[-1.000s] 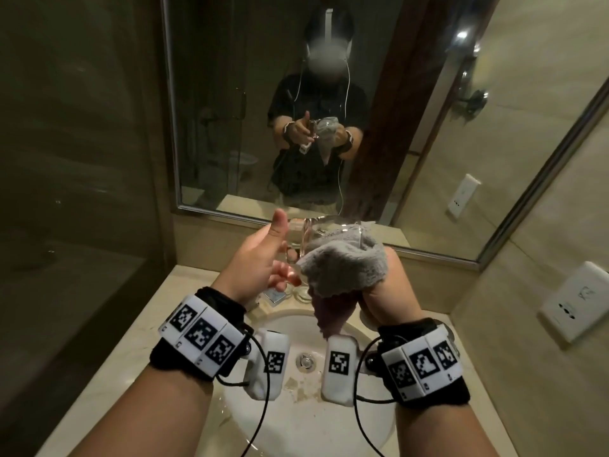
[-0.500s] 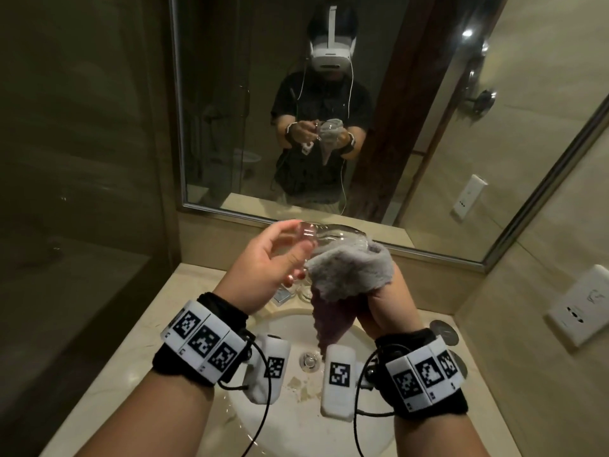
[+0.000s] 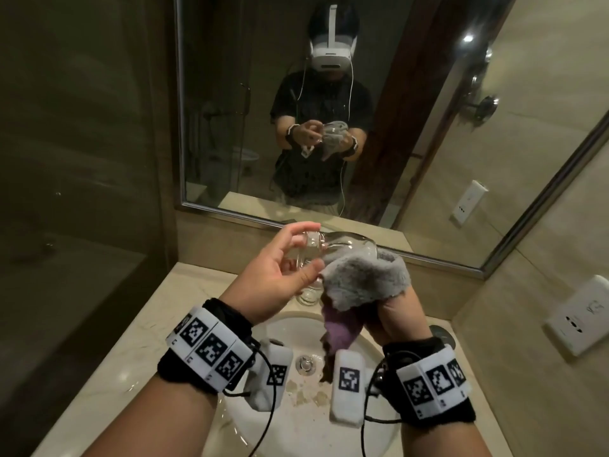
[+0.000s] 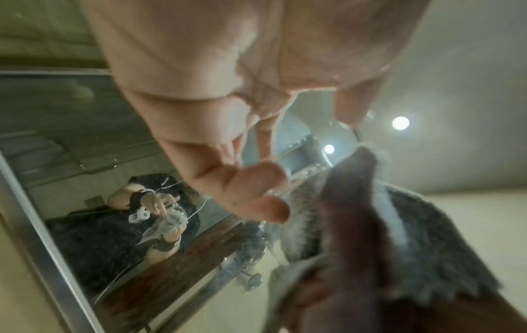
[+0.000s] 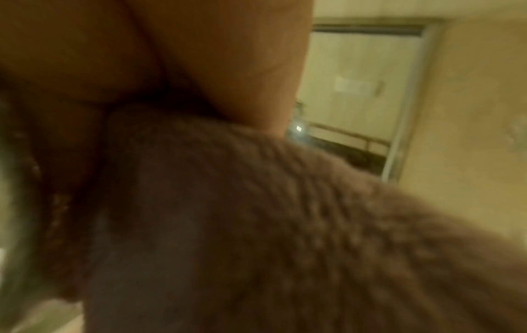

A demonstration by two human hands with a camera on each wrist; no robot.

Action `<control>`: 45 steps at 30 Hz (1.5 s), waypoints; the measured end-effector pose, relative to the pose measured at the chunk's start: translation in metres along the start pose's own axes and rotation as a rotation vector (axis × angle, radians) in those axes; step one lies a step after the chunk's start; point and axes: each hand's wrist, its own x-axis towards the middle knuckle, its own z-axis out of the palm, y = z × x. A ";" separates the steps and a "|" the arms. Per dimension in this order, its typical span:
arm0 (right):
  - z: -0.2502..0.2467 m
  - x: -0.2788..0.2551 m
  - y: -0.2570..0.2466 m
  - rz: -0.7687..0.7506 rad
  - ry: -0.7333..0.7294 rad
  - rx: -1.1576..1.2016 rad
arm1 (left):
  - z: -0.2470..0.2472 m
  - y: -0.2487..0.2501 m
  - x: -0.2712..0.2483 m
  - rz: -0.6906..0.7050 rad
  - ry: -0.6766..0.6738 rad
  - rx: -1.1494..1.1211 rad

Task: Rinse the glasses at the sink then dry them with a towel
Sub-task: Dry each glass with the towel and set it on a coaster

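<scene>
frame centre: left hand (image 3: 276,275) fingers pinch the base of the glass (image 3: 333,249); right hand (image 3: 392,311) fingers grip the grey towel (image 3: 362,278) bunched against its bowl, above the sink (image 3: 296,324).

No words, brand names or numbers can be read in any view. The only printed marks are black-and-white square code patterns on the wrist bands (image 3: 211,350) and on the white wrist camera housings (image 3: 348,380).

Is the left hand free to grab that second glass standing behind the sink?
Probably not yet: the left hand is pinching the base of the glass being dried, directly above the second glass.
</scene>
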 end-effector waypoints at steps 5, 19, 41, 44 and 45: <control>-0.002 0.005 0.009 -0.006 -0.003 -0.106 | 0.001 0.002 0.010 -0.138 0.145 -0.084; -0.011 0.019 0.013 0.003 0.035 0.053 | 0.001 -0.009 0.016 0.042 0.087 0.082; -0.011 0.014 0.007 0.002 -0.036 0.124 | 0.002 -0.012 0.016 0.062 0.185 0.106; -0.009 0.013 0.005 -0.051 0.007 0.029 | 0.005 -0.013 0.015 0.053 0.161 0.055; -0.008 0.012 0.004 -0.075 0.019 -0.072 | 0.009 -0.009 0.016 -0.001 0.150 -0.015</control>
